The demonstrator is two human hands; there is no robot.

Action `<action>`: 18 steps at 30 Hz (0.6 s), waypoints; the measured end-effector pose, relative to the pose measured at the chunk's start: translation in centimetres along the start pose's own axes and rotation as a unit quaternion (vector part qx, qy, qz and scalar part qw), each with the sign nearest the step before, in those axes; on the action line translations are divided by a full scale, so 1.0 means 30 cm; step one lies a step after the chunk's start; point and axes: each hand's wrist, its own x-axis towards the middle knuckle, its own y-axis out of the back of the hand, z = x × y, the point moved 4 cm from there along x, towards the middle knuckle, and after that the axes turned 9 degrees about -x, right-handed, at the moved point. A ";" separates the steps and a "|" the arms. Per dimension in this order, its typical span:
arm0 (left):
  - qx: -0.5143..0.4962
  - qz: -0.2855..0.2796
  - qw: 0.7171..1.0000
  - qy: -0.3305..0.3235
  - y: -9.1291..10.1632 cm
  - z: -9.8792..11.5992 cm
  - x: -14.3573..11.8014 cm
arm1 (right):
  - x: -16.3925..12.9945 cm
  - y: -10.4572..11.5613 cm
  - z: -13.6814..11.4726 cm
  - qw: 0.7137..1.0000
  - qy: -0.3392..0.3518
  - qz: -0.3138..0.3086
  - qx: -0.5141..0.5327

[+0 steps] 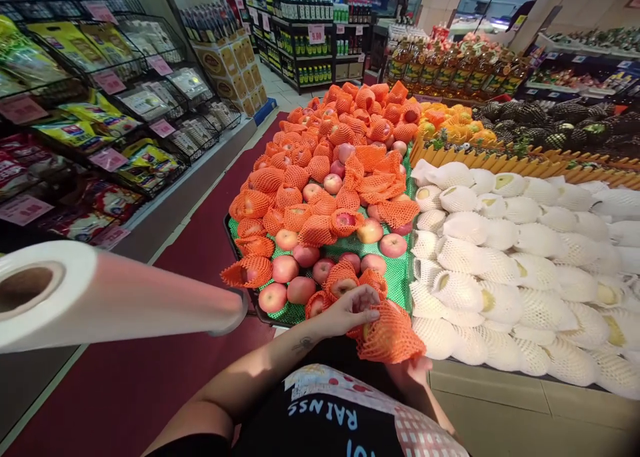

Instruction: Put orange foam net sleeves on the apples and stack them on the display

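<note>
In front of my body, an orange foam net sleeve [390, 337] is held with an apple partly showing through its mesh. My left hand [353, 310] has its fingers curled against the sleeve's upper left side. Below the sleeve's right end, my right hand [411, 372] supports it from underneath; most of its fingers are hidden by the net. Just beyond the left hand lie bare red apples [301, 289] and a netted apple [343, 280] on a green mesh liner [397, 270]. Several more netted apples [320, 170] are piled farther back.
A large plastic bag roll [150, 294] juts in from the left. White-netted fruit [505, 264] fills the stand on the right, beyond a yellow fence divider [525, 160]. Snack shelves [100, 110] line the left side; oil bottles [450, 67] stand behind.
</note>
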 end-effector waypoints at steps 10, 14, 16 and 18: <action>0.170 0.050 0.981 -0.077 0.057 0.043 0.045 | 0.072 0.100 -0.219 0.947 0.124 0.096 -0.279; 0.193 0.094 0.972 -0.093 0.113 0.104 -0.007 | 0.154 0.128 -0.369 0.822 0.180 0.140 -0.522; 0.201 0.149 0.962 -0.107 0.159 0.116 -0.046 | 0.210 0.135 -0.375 0.765 0.153 0.088 -0.620; 0.194 0.200 0.953 -0.119 0.211 0.112 -0.088 | 0.270 0.132 -0.354 0.701 0.125 0.013 -0.702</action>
